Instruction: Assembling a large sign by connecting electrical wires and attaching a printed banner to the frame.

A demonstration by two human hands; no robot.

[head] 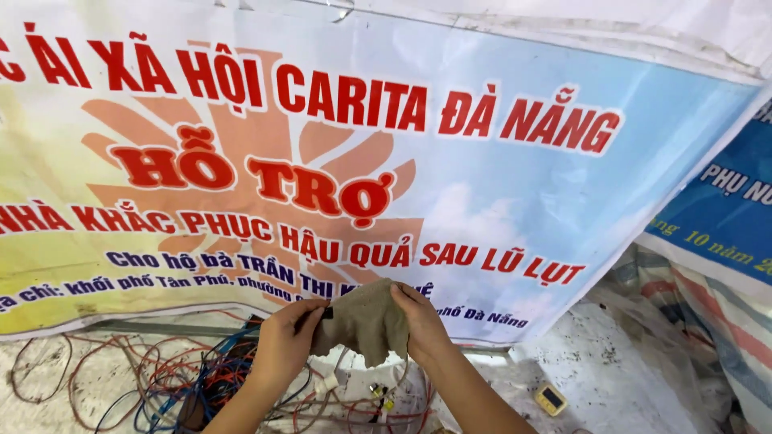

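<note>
Holding a crumpled piece of greyish-brown cloth (362, 320) between them, both hands are meeting low in the middle of the head view. The left hand (285, 341) is gripping the cloth's left edge, its grip narrow and pinched, with a small black part showing at the fingertips where they press the fabric; what that part is cannot be told. The right hand (420, 321) is clasping the cloth's right edge, fingers folded over the fabric and its grip closed on it. The cloth is hanging in loose folds between the two hands, raised above the surface below and overlapping the bottom edge of a large printed banner (498, 201).

The banner is filling most of the view, pale blue and yellow with red and blue lettering and an orange sun-like figure. Under the hands a tangle of wires (185, 378) in red, blue and white is lying spread across a dirty whitish surface (611, 378). A few small connector pieces (379, 395) are sitting among the wires just below the cloth. A small yellow rectangular object (551, 399) is lying to the right, well apart from the hands. A striped woven tarp (708, 313) is bunching along the right side, under a second blue banner (724, 217).
</note>
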